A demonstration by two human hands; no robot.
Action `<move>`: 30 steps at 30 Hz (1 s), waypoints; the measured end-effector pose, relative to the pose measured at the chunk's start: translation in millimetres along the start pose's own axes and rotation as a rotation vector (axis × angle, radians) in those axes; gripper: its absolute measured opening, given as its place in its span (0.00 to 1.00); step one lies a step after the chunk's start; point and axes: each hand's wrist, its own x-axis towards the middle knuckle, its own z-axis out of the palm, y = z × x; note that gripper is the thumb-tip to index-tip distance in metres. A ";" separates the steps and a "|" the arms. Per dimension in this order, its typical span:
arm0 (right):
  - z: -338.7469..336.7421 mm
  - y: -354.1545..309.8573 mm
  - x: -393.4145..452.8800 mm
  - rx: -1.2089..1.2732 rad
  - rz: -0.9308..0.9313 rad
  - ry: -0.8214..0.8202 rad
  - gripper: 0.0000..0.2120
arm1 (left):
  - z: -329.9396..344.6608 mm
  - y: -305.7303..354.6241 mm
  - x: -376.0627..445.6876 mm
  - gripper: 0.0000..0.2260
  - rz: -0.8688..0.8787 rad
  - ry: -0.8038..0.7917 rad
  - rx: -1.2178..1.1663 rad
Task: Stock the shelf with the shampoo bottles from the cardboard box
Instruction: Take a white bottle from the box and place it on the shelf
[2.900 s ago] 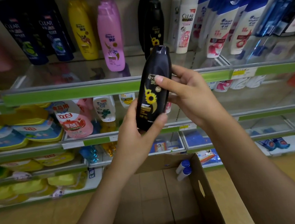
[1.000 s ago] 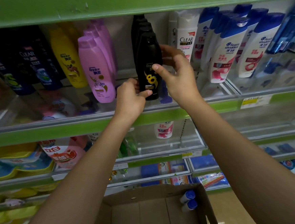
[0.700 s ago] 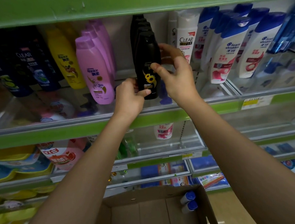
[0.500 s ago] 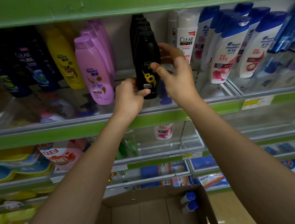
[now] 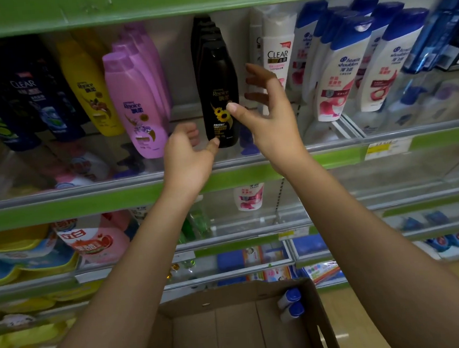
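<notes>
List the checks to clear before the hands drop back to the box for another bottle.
1. Black bottle stands upright at the front of its row on the shelf: ok.
2. Left hand is off the bottle: cannot tell, its thumb tip lies at the bottle's base.
3. Right hand has let go: ok, fingers spread, though the thumb tip overlaps the label.
4. Pink bottle beside it is undisturbed and upright: ok.
5. Cardboard box holds more stock: ok, two blue-capped bottles lie in its right corner.
</notes>
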 end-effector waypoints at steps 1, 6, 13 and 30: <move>-2.8 -0.7 -6.4 0.009 0.009 0.005 0.27 | -2.1 1.4 -10.8 0.21 0.002 0.015 -0.056; -20.7 3.7 -43.5 0.097 0.069 0.014 0.20 | -8.6 -7.8 -74.2 0.08 -0.002 -0.043 -0.254; -45.5 23.4 -113.8 0.188 0.245 0.055 0.09 | 4.3 -52.8 -128.0 0.08 -0.124 -0.176 -0.224; -84.6 167.8 -280.9 0.047 0.815 0.163 0.09 | 75.6 -188.2 -230.9 0.08 -0.524 -0.409 -0.024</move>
